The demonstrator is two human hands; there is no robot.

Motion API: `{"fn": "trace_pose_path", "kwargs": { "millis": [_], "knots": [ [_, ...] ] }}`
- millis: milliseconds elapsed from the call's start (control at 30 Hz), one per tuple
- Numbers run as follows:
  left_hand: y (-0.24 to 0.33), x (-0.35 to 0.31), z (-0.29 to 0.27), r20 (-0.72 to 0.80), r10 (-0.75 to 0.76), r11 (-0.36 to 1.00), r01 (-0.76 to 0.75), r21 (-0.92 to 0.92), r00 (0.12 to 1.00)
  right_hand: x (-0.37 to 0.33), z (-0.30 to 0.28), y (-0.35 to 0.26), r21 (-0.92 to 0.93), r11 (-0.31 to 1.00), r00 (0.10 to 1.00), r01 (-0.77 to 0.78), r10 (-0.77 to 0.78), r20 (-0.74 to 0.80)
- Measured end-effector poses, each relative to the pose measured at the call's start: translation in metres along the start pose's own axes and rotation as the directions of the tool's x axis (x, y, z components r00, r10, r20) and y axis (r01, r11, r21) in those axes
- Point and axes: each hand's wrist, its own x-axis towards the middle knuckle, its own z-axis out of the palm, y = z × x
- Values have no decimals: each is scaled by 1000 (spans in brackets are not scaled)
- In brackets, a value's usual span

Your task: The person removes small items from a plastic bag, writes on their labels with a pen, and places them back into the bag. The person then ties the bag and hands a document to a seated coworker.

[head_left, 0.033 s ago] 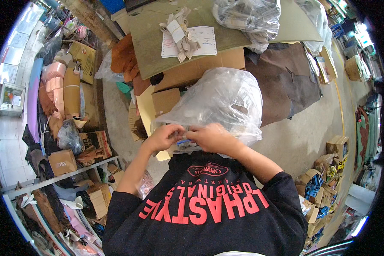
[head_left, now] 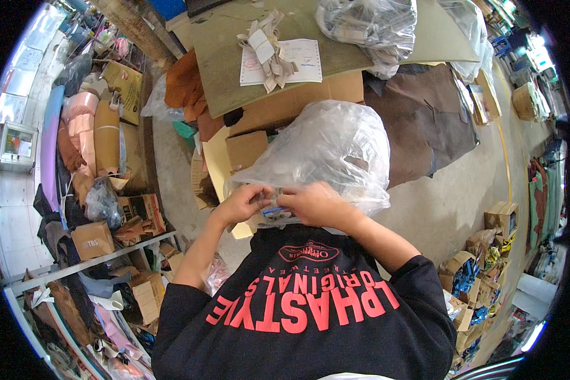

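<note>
A large, clear plastic bag (head_left: 342, 142) bulges in front of me over a cardboard box. At its near edge, my left hand (head_left: 244, 204) is closed, thumb and fingers pinched on the gathered plastic. Just to its right, my right hand (head_left: 316, 204) is closed on the same bag edge, its knuckles slightly blurred. The fingertips of both hands nearly meet. A small blue strip (head_left: 272, 210) shows between and below them, close to my black shirt. What lies inside the bag is hard to make out.
Ahead stands a green-topped table (head_left: 221, 63) with a paper sheet (head_left: 307, 60), a bundle of beige strips (head_left: 269, 54) and another filled plastic bag (head_left: 370, 28). Brown leather hides (head_left: 424, 120) lie to the right. A metal shelf (head_left: 95, 263) is at left; cardboard boxes (head_left: 501, 218) sit at right.
</note>
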Motion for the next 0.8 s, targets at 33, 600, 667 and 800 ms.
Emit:
{"fn": "trace_pose_path", "kwargs": {
  "millis": [33, 600, 667, 800],
  "knots": [
    [-8, 1, 2, 7, -102, 995, 102, 12, 995, -1, -1, 0, 11, 1000, 1000, 2, -2, 19],
    [-14, 13, 15, -62, -185, 805, 115, -581, 981, 11, 4, 34, 123, 992, 996, -38, 48, -79],
    [-9, 13, 14, -90, -143, 875, 83, -477, 986, 14, 0, 33, 120, 993, 997, 11, -1, -81],
    [1, 10, 13, -126, -69, 966, 35, -255, 990, 18, -9, 31, 41, 991, 986, -129, 124, 110]
  ]
}}
